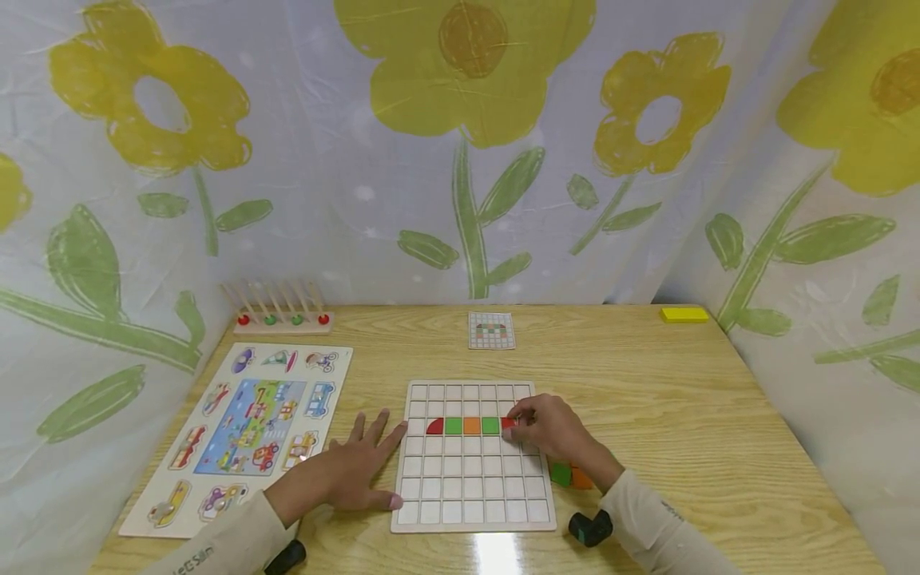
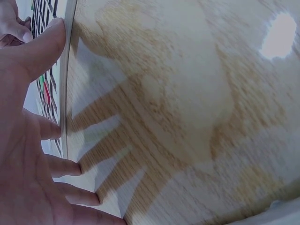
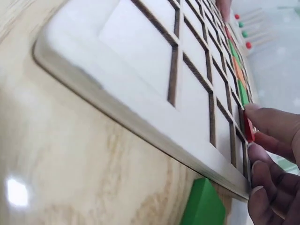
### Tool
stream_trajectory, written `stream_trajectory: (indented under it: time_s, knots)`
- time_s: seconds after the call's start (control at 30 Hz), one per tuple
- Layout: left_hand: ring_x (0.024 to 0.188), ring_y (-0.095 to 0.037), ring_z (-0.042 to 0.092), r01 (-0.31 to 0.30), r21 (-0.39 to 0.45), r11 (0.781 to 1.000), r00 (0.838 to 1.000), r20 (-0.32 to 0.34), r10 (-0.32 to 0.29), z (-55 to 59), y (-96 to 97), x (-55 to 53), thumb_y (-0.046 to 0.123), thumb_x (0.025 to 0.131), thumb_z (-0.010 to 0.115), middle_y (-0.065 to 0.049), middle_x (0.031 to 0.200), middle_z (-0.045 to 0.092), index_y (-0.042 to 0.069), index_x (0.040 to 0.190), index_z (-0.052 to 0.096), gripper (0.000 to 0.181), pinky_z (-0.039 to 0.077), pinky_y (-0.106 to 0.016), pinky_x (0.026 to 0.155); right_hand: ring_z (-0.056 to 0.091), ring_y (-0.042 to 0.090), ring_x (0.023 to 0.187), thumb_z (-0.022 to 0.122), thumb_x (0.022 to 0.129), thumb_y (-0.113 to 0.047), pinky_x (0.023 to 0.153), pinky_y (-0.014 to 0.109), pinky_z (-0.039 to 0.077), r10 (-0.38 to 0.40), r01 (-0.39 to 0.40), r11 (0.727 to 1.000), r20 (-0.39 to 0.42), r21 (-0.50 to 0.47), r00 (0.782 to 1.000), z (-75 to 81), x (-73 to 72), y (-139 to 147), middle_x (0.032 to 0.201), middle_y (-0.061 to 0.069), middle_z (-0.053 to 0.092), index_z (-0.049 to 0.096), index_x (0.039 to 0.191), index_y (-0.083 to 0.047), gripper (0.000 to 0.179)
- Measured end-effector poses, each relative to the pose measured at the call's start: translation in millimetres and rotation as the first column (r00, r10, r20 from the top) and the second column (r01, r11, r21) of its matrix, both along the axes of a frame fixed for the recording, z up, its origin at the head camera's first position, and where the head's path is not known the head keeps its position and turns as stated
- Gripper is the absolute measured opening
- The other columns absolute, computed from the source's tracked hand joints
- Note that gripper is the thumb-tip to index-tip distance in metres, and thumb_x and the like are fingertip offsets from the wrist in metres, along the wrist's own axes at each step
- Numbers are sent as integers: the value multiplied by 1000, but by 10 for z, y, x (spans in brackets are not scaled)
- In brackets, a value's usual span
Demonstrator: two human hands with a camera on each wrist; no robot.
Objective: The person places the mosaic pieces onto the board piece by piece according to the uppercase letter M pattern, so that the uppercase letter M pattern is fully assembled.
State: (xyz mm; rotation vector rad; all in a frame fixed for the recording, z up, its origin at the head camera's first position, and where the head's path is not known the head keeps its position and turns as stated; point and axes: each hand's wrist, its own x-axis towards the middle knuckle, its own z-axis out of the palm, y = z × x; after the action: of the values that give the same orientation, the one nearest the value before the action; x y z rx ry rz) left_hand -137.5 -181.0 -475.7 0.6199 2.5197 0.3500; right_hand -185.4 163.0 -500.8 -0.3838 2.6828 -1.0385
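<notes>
A white wooden grid board (image 1: pixel 472 511) lies in front of me. One of its upper rows holds a red rounded tile (image 1: pixel 435 426), a green tile (image 1: pixel 454 426), an orange tile (image 1: pixel 471 426) and a second green tile (image 1: pixel 490 426). At the right end of that row my right hand (image 1: pixel 557 431) pinches another red tile (image 3: pixel 248 127) between thumb and fingertips, right at its cell. My left hand (image 1: pixel 355 473) lies with fingers spread, its thumb and index fingertip at the board's left edge. Loose green (image 1: pixel 561 473) and orange (image 1: pixel 580 479) tiles lie beside the board, partly under my right wrist.
Left of the board lies a vehicle picture puzzle (image 1: pixel 251 427). A peg stand (image 1: pixel 283 322) with red and green beads stands behind it. A small pattern card (image 1: pixel 492 331) lies beyond the board, and a yellow block (image 1: pixel 684 315) sits at the far right of the table.
</notes>
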Motion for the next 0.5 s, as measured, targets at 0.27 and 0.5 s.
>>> stream_trajectory:
  time_s: [0.27, 0.5]
  knots:
    - [146, -63, 7, 3, -3, 1000, 1000, -2, -3, -1, -2, -2, 67, 83, 68, -27, 166, 6, 15, 162, 15, 109, 30, -83, 95, 52, 12, 69, 81, 85, -13, 59, 22, 41, 39, -39, 999, 20, -13, 999, 9, -18, 29, 73, -5, 58, 77, 97, -13, 13]
    - [146, -62, 8, 1, -5, 1000, 1000, -4, -1, 3, 5, 3, 68, 83, 67, -27, 166, 6, 15, 162, 16, 108, 30, -83, 96, 51, 12, 68, 81, 85, -13, 58, 21, 40, 36, -36, 999, 19, -2, 999, 30, -19, 24, 74, -4, 58, 77, 97, -13, 13]
